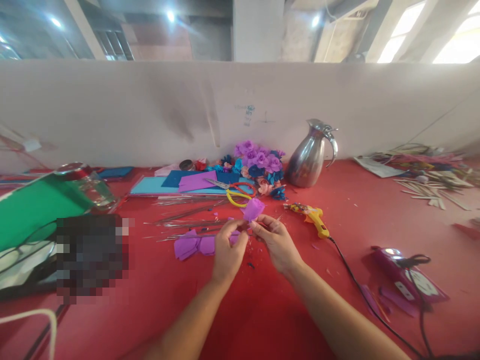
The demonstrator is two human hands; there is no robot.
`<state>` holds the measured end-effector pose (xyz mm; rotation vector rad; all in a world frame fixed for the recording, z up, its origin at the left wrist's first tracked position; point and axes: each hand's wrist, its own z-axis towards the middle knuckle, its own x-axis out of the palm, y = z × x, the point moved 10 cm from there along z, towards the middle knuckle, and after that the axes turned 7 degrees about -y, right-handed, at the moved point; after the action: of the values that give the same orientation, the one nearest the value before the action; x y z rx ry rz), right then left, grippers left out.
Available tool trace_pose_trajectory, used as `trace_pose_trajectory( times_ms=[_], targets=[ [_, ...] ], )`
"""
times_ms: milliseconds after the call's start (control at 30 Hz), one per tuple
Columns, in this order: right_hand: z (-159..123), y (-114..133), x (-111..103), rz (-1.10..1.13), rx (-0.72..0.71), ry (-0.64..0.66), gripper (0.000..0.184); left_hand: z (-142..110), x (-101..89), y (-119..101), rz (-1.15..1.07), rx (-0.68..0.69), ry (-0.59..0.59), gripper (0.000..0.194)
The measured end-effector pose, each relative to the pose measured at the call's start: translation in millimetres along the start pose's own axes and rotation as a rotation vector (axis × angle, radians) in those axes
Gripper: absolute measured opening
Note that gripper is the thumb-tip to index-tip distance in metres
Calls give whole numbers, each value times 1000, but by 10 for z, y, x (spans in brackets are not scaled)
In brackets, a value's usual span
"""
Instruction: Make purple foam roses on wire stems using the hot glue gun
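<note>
Between my two hands, above the red table, is a small purple paper flower (254,209). My left hand (231,242) pinches at its base from the left. The fingers of my right hand (273,237) close on the same base from the right. Just left of my left hand lie purple paper petals (191,245), partly hidden behind it. Thin wires (183,220) are spread on the table beyond them. Scissors with red and yellow handles (238,192) rest behind the flower, and a yellow glue gun (311,217) lies to the right of my right hand.
A heap of finished paper flowers (260,160) sits by the wall, beside a steel jug (309,155). Coloured paper sheets (157,186) lie left of it. At right are a power strip (412,277) with cords and scattered sticks (431,187). A glass jar (90,185) stands left.
</note>
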<state>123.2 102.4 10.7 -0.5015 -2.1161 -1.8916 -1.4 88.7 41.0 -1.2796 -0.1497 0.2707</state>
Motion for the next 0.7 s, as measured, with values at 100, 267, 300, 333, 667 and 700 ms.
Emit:
trace_pose_trajectory(
  times_ms=[100,267,300,333,667,700],
  targets=[
    [5,-6,11,-4,-8,15,29,18,-36,188,-180,-174,-58,16],
    [-16,34,42,-25,-42,38,27,23,-57,252,-295,-239,-106,16],
    [-22,49,47,-31,-51,38,26,23,-68,237,-280,-226,-111,17],
    [-27,63,49,-38,-60,36,26,22,-81,219,-260,-208,-115,17],
    [-25,77,40,-56,-73,18,26,15,-156,105,-190,-111,-136,17],
    [-26,78,41,-60,-78,23,25,15,-154,88,-195,-107,-133,18]
  ],
)
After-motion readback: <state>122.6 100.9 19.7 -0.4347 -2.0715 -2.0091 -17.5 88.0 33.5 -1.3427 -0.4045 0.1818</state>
